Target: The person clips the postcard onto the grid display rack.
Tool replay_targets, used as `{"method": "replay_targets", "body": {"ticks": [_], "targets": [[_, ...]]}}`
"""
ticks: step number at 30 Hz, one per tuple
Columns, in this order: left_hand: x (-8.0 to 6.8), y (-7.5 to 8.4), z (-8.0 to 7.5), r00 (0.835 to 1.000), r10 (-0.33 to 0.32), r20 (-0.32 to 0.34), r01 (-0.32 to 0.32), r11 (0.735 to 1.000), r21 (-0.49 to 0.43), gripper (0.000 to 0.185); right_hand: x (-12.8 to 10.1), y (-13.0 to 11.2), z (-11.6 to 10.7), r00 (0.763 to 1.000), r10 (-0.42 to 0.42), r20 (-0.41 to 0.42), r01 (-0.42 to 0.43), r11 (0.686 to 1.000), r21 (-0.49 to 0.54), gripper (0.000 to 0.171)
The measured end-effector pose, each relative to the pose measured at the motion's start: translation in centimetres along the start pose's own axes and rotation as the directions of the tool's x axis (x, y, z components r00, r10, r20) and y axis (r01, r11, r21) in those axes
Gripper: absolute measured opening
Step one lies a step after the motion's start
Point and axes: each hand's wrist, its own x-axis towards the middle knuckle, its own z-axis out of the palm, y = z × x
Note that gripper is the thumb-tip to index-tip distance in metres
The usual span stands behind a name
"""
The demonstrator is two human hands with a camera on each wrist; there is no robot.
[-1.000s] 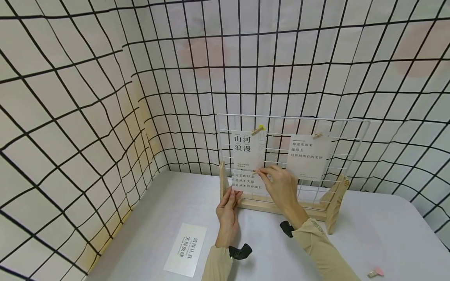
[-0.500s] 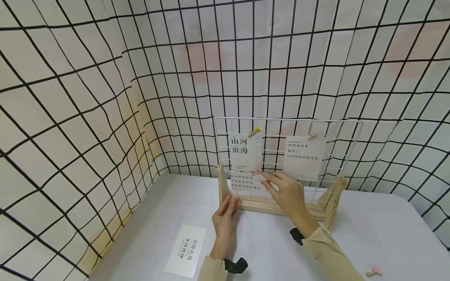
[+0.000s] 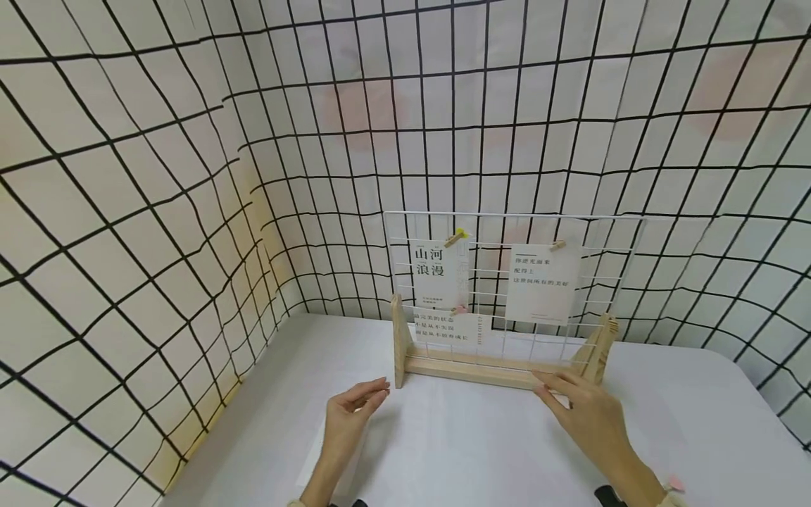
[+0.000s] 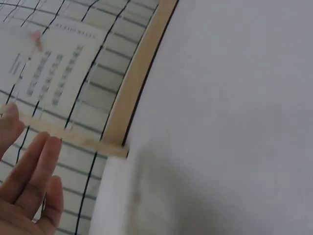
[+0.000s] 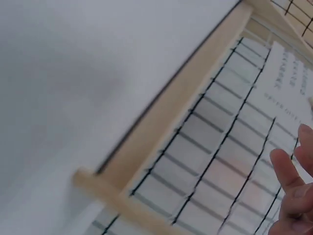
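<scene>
A white wire grid point(image 3: 494, 338) stands in a wooden base point(image 3: 472, 372). A wide lower card point(image 3: 446, 329) hangs at its left, held by a small clothespin with a pink top point(image 3: 459, 309). Directly above it is a taller card point(image 3: 440, 278) under a yellow-topped clothespin point(image 3: 456, 237). Another card point(image 3: 541, 285) hangs to the right from a wooden clothespin point(image 3: 557, 245). My left hand point(image 3: 350, 415) hovers left of the base, fingers loosely bent and holding nothing. My right hand point(image 3: 589, 412) is in front of the base's right end, likewise without anything in its fingers.
A loose white card point(image 3: 313, 468) lies on the white table point(image 3: 456, 443), mostly behind my left forearm. A pink-topped clothespin point(image 3: 676, 484) shows beside my right wrist. Black mesh netting point(image 3: 443, 155) rises behind and at the left.
My right hand has let go of the pink-topped clothespin, which stays on the lower card, and moved right. My left hand has left the card's bottom edge and drawn back left.
</scene>
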Motion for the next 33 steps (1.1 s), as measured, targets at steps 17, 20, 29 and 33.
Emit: {"method": "replay_targets", "body": {"ticks": [17,20,29,33], "targets": [[-0.2,-2.0,-12.9,0.984,-0.176,0.032,0.118,0.772,0.624,0.038,-10.1,7.1,-7.8,0.573,0.614,0.542,-0.520,0.784,-0.339,0.058],[0.5,-2.0,-13.0,0.976,-0.181,0.121,0.060,0.759,0.649,0.045,-11.0,8.2,-8.3,0.522,0.633,0.572,-0.542,0.764,-0.351,0.064],[2.7,-1.7,-13.6,0.910,-0.202,0.362,-0.077,0.775,0.627,0.050,-11.6,9.4,-8.4,0.344,0.651,0.677,-0.621,0.698,-0.356,0.080],[3.2,-1.7,-13.5,0.907,-0.228,0.353,-0.058,0.764,0.642,0.047,-11.6,9.4,-8.3,0.332,0.640,0.693,-0.624,0.700,-0.347,0.076]]}}
